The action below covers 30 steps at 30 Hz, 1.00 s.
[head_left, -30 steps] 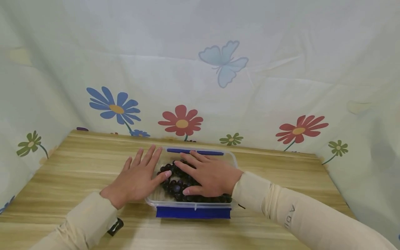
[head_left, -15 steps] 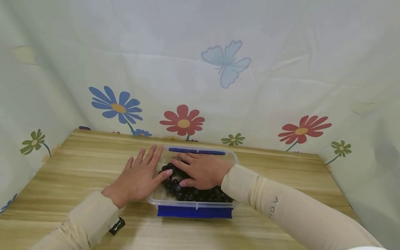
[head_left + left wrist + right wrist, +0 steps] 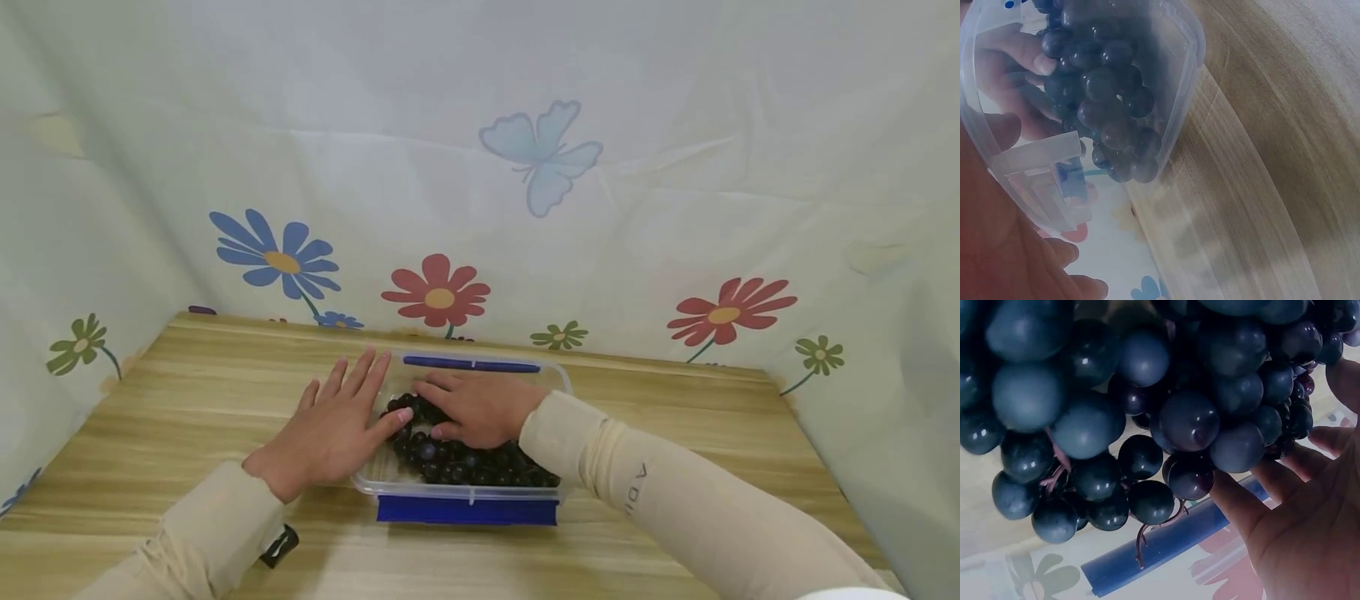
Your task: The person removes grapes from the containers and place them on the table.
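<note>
Lying inside a clear plastic container (image 3: 397, 487), dark round grapes (image 3: 457, 468) gather thickest from 4 to 7 o'clock in the head view. Pinkish stems (image 3: 1060, 464) show between the berries in the right wrist view. Reaching in from 3 o'clock, the right hand (image 3: 480, 410) touches the bunch; in its wrist view the fingers are extended and a little apart, their tips partly hidden behind the grapes, so I cannot tell how they lie there. At 9 o'clock the left hand (image 3: 330, 429) rests by the container's side, 4 fingers straight and slightly spread toward 12, the thumb reaching over the rim; whether it touches the grapes I cannot tell.

The container has 2 blue latches: a front latch (image 3: 467, 510) at 6 o'clock and a back latch (image 3: 471, 364) at 12. A beige left sleeve (image 3: 221, 517) comes in from 8 o'clock, with a small black object (image 3: 279, 546) beside its cuff; a beige right sleeve (image 3: 675, 492), dark letters on it, comes from 4. Below everything is a wood-grained table (image 3: 180, 400). Beyond hangs pale cloth (image 3: 360, 75) printed with a blue flower (image 3: 282, 262) at 10 o'clock, a red flower (image 3: 439, 298) at 12 and a butterfly (image 3: 543, 158) between 12 and 1.
</note>
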Each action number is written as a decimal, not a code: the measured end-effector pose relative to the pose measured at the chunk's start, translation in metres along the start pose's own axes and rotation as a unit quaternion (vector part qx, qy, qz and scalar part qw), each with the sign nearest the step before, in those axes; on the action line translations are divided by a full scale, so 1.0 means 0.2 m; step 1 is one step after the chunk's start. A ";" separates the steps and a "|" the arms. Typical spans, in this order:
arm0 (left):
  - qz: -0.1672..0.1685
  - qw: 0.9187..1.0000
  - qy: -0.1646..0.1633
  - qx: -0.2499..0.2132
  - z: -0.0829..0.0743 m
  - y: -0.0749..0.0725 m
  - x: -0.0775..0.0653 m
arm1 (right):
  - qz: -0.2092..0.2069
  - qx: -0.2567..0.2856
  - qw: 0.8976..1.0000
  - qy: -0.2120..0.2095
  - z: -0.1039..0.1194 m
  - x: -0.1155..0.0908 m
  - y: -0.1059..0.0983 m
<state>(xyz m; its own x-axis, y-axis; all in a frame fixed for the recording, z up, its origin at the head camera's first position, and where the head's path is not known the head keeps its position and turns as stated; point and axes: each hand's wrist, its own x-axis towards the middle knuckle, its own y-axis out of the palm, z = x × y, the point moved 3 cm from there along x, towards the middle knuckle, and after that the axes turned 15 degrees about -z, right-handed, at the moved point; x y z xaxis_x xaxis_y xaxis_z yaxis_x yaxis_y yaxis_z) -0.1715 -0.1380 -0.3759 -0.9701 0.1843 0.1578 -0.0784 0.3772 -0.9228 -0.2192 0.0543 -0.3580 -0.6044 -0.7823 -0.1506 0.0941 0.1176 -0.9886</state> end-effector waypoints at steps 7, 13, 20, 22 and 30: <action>-0.008 1.000 0.002 -0.005 -0.01 0.00 -0.01 | -0.014 0.017 1.000 0.000 -0.01 0.04 0.02; -0.011 1.000 0.003 -0.006 -0.01 -0.01 -0.01 | -0.007 0.028 0.999 0.019 -0.01 0.08 0.03; -0.013 1.000 0.003 -0.004 -0.01 0.00 -0.02 | -0.010 -0.001 1.000 0.010 0.00 0.12 0.04; -0.012 1.000 0.003 -0.004 -0.01 0.00 -0.02 | -0.009 -0.013 1.000 0.005 0.01 0.13 0.05; -0.012 1.000 0.002 -0.009 -0.01 0.00 -0.02 | -0.003 -0.078 0.997 0.005 0.03 0.14 0.06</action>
<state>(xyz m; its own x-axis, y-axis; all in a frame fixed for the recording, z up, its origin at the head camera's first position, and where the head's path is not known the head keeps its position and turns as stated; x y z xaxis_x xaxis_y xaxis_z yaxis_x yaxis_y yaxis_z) -0.1672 -0.1371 -0.3749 -0.9669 0.1794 0.1813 -0.0970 0.3986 -0.9120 -0.2300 0.0289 -0.3733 -0.6118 -0.7779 -0.1431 -0.0336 0.2064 -0.9779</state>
